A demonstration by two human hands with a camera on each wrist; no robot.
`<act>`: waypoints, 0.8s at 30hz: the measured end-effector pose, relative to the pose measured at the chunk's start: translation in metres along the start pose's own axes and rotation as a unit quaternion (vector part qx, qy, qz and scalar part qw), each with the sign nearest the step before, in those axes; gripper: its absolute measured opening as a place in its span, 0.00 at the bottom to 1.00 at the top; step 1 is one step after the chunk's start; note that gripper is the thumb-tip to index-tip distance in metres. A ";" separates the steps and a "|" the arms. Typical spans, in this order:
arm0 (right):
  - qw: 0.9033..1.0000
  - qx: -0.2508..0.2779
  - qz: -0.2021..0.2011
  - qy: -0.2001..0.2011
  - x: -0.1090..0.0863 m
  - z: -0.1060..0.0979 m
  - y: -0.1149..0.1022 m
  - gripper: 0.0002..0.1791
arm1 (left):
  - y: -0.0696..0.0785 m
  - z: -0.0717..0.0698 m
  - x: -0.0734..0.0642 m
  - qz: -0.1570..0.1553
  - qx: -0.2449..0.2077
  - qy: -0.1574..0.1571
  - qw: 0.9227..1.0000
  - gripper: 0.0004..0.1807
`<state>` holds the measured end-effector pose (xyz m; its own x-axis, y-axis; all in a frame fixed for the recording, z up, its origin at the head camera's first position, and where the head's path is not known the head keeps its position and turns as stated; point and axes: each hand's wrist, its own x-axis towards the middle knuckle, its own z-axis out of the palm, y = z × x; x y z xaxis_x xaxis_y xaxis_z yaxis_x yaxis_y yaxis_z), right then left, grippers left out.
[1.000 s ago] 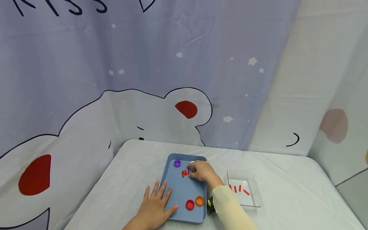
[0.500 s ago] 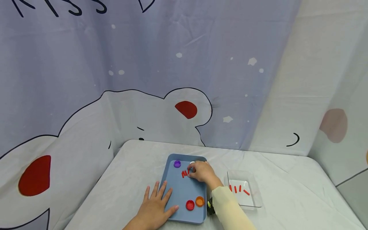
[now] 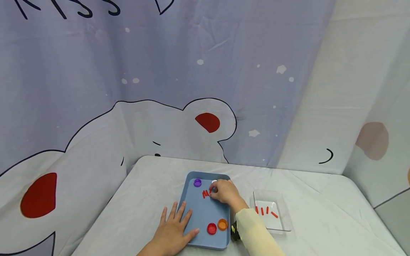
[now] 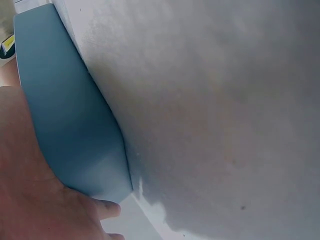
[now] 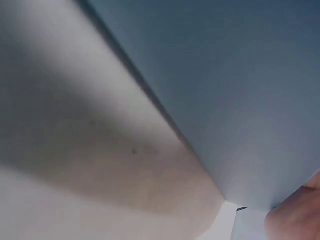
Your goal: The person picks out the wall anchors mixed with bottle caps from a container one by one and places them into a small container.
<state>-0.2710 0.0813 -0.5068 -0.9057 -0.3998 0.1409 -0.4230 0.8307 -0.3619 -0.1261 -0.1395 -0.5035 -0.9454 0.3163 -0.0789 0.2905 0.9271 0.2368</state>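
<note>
A blue-grey tray (image 3: 205, 213) lies on the table. My left hand (image 3: 171, 231) rests over its near left edge with the fingers spread. Over the far right part of the tray, my right hand (image 3: 225, 192) pinches a small red stick (image 3: 210, 191) between thumb and forefinger. Several like red sticks (image 3: 205, 193) lie side by side just left of it. A white round cap (image 3: 214, 181) is partly hidden behind the right hand. In the left wrist view the tray's side (image 4: 70, 105) shows beside the hand; the right wrist view shows no stick.
A purple cap (image 3: 197, 182) sits in the tray's far left corner. Near the front right are a red cap (image 3: 211, 228) and an orange cap (image 3: 222, 224). Right of the tray stands a clear square box (image 3: 285, 217) holding several red sticks (image 3: 267, 210).
</note>
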 end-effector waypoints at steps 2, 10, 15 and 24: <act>1.000 0.001 -0.001 0.005 -0.001 0.000 0.000 0.11 | 0.000 -0.001 0.000 0.000 0.001 -0.001 1.000 0.45; 0.998 0.033 -0.023 0.037 -0.005 -0.002 0.000 0.07 | 0.000 -0.001 0.000 -0.002 -0.007 -0.004 1.000 0.45; 0.996 0.072 -0.034 0.044 -0.007 -0.002 0.002 0.07 | -0.001 0.002 0.001 -0.004 -0.008 -0.008 1.000 0.46; 0.988 0.141 -0.043 0.036 -0.010 -0.015 -0.001 0.10 | -0.001 0.002 0.002 -0.002 -0.006 -0.008 1.000 0.46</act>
<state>-0.2623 0.0904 -0.4944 -0.8702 -0.4283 0.2436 -0.4839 0.6497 -0.5863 -0.1279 -0.1399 -0.5057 -0.9442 0.3154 -0.0948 0.2845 0.9261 0.2476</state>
